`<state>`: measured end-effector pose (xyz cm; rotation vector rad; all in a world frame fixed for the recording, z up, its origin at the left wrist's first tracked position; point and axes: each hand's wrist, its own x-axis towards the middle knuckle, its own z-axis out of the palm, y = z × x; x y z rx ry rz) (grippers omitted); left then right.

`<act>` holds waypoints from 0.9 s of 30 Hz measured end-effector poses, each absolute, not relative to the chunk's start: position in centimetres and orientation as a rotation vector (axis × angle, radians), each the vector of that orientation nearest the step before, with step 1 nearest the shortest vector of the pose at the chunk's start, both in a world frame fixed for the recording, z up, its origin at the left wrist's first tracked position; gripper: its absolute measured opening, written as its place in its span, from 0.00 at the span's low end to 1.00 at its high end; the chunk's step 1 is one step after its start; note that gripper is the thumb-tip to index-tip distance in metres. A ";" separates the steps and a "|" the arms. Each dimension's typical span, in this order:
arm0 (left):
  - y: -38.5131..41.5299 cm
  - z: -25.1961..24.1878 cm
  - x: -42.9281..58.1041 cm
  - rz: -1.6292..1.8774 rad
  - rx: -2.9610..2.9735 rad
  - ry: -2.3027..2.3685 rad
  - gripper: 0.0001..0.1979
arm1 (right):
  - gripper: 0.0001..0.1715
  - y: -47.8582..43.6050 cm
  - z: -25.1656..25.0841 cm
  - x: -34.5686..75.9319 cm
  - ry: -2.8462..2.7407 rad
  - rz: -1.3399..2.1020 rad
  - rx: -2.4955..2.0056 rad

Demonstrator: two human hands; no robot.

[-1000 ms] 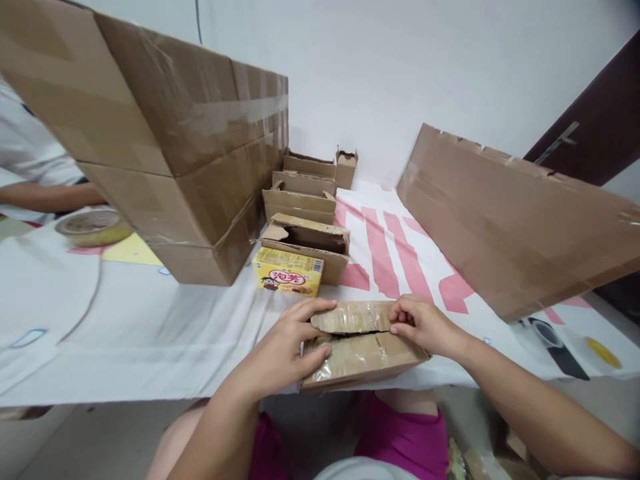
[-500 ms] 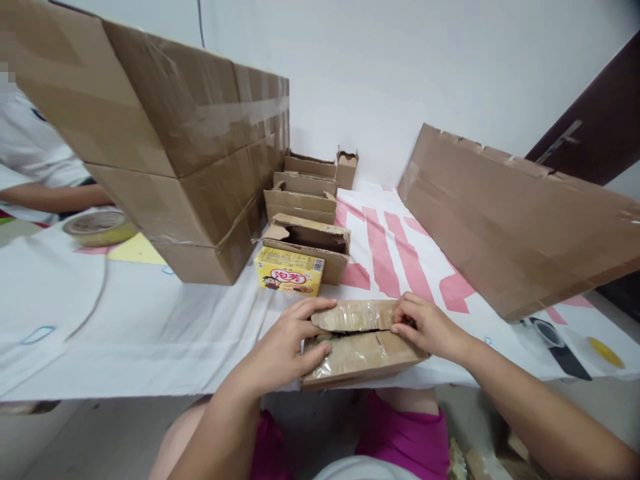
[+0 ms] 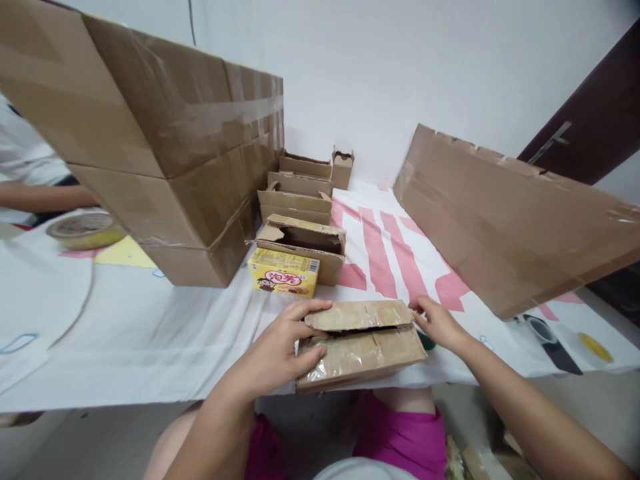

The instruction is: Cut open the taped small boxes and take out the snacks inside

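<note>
A small cardboard box (image 3: 367, 353) with clear tape on it lies near the table's front edge. Its two top flaps almost meet, leaving a dark gap between them. My left hand (image 3: 283, 343) grips the box's left end, thumb on the near flap and fingers by the far one. Beside the right end, my right hand (image 3: 437, 323) is off the flaps, its fingers loosely bent and apart. Under that hand a dark green object (image 3: 426, 339) shows in part; I cannot tell what it is. Behind the box stands a yellow printed carton (image 3: 283, 272).
Taped cartons (image 3: 195, 133) are stacked high on the left, with a row of open small boxes (image 3: 295, 200) alongside. A large cardboard panel (image 3: 505, 213) leans at right, near a tape roll (image 3: 543, 330). Another tape roll (image 3: 87, 230) lies far left, by a person's arm (image 3: 47, 197).
My right hand has let go of the flap and shifted right, off the box, uncovering the green object. My left hand stays on the box. The view has shifted slightly.
</note>
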<state>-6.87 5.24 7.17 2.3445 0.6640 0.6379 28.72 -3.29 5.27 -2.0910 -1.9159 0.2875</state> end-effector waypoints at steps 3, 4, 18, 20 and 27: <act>5.3 7.1 -6.9 0.623 2.346 0.670 0.09 | 0.19 -4.2 2.2 29.0 -2.055 0.389 -2.151; 5.3 7.1 -6.9 0.618 2.345 0.671 0.09 | 0.21 -4.6 1.4 28.8 -2.066 0.395 -2.160; 5.4 7.0 -6.9 0.608 2.337 0.664 0.09 | 0.21 -6.7 11.1 33.5 -2.273 -0.179 -1.707; 5.4 7.0 -6.9 0.607 2.345 0.664 0.09 | 0.22 -6.5 12.7 32.9 -2.407 -0.170 -1.656; 5.3 7.0 -6.8 0.610 2.356 0.665 0.10 | 0.21 -4.8 13.9 31.8 -2.550 0.029 -1.608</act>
